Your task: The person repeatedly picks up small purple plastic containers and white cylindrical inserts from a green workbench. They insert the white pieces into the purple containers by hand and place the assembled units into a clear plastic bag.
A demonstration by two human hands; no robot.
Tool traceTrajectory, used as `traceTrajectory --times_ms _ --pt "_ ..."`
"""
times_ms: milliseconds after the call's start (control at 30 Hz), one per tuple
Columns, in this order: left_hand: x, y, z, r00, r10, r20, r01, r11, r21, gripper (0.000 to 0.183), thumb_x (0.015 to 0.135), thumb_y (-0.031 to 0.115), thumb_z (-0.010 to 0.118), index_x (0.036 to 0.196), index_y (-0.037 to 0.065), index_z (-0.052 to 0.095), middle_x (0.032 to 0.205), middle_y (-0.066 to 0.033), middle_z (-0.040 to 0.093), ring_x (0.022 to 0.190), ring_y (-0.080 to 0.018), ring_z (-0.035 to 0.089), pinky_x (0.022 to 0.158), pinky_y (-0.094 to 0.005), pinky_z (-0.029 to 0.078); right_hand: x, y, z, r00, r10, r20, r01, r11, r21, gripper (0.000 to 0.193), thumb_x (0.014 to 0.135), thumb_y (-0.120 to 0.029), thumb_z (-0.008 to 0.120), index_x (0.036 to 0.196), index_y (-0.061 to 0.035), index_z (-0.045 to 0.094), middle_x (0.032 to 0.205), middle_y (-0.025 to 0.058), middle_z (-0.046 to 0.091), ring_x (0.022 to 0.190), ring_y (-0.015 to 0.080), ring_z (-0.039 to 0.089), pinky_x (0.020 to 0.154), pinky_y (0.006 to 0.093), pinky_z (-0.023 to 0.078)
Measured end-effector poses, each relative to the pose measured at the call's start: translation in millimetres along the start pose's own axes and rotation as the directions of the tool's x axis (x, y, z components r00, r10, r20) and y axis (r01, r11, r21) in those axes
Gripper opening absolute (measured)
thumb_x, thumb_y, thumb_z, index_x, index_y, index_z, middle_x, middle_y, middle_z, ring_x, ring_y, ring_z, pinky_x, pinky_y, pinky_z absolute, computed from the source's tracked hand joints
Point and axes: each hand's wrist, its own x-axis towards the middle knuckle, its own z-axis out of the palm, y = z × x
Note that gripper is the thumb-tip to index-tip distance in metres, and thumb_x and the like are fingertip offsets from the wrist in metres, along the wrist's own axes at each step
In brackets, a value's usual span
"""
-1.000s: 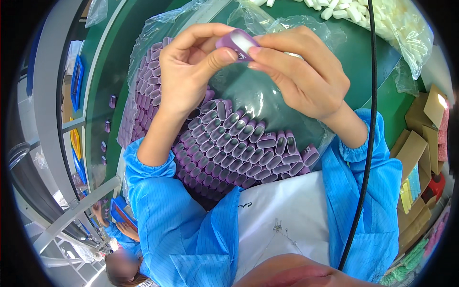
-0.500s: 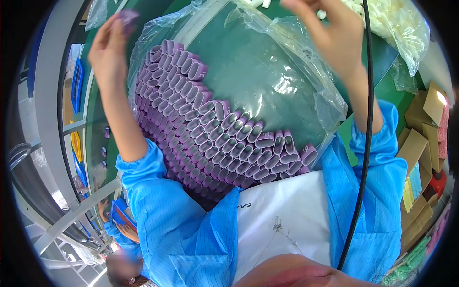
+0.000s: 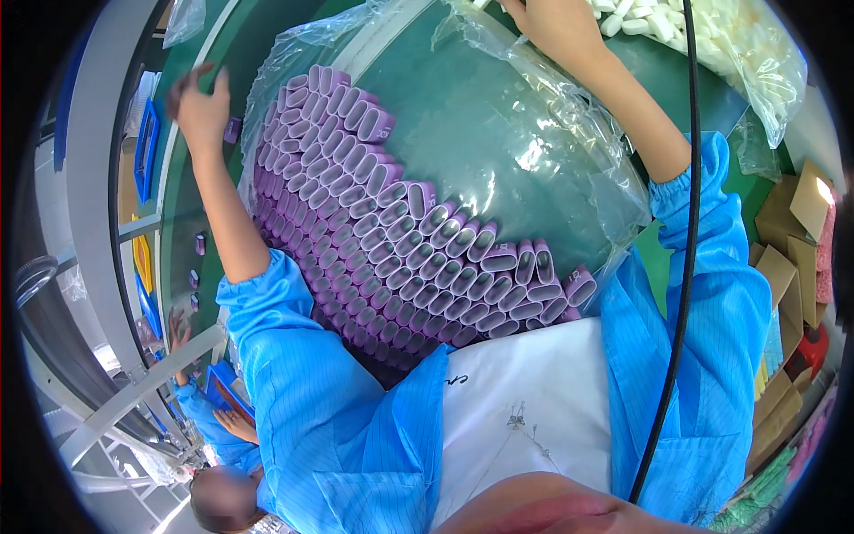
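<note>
My left hand (image 3: 201, 110) is over the green belt at the far left, its slightly blurred fingers apart with nothing seen in them. Beside its wrist a purple oval sleeve (image 3: 233, 130) lies on the belt. My right hand (image 3: 553, 25) reaches to the top edge, next to a heap of white plastic pieces (image 3: 636, 20); most of its fingers are cut off by the frame, so its grip is hidden. Between my arms, many hollow purple sleeves (image 3: 382, 245) stand packed in rows on a clear plastic sheet (image 3: 498, 116), open ends up.
A black cable (image 3: 687, 222) hangs down in front of my right arm. Small purple pieces (image 3: 199, 243) lie along the belt at left. Cardboard boxes (image 3: 787, 222) stand at right. At lower left a co-worker in a blue sleeve (image 3: 209, 423) works beside a blue tray (image 3: 227, 387).
My left hand has let go of a purple sleeve, which now lies on the belt, and has moved slightly down. My right hand has moved up and left toward the top edge.
</note>
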Motion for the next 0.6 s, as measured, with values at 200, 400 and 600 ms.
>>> traceTrajectory --times_ms 200,400,600 --pt "-44 177 -84 0.719 0.626 0.303 -0.427 0.741 -0.519 0.032 0.067 0.030 0.079 0.083 0.005 0.067 0.115 -0.0109 0.055 0.114 -0.0338 0.044 0.094 -0.0438 0.040 0 -2 0 0.998 0.054 0.018 -0.055 0.997 0.050 0.014 0.079 -0.015 0.062 0.081 -0.0017 0.062 0.076 0.0195 0.062 0.079 0.0369 0.059 0.071 0.0452 0.048" --pt "-56 186 -71 0.614 0.675 0.410 -0.504 0.735 -0.454 0.027 0.062 0.011 0.078 0.084 0.002 0.066 0.115 -0.0101 0.056 0.115 -0.0319 0.046 0.095 -0.0403 0.042 -9 -5 2 0.967 -0.256 -0.019 0.253 0.964 -0.084 0.015 0.079 -0.009 0.059 0.093 -0.0025 0.058 0.084 0.0185 0.060 0.082 0.0358 0.057 0.073 0.0447 0.046" --pt "-51 209 -80 0.733 0.563 0.382 -0.036 0.593 -0.805 0.026 0.073 0.000 0.073 0.098 0.002 0.065 0.104 -0.0085 0.062 0.096 -0.0212 0.060 0.085 -0.0286 0.048 -6 -18 -37 0.976 0.037 -0.216 0.036 0.945 0.326 0.016 0.082 0.000 0.061 0.097 0.0025 0.058 0.092 0.0179 0.063 0.081 0.0305 0.064 0.069 0.0373 0.050"
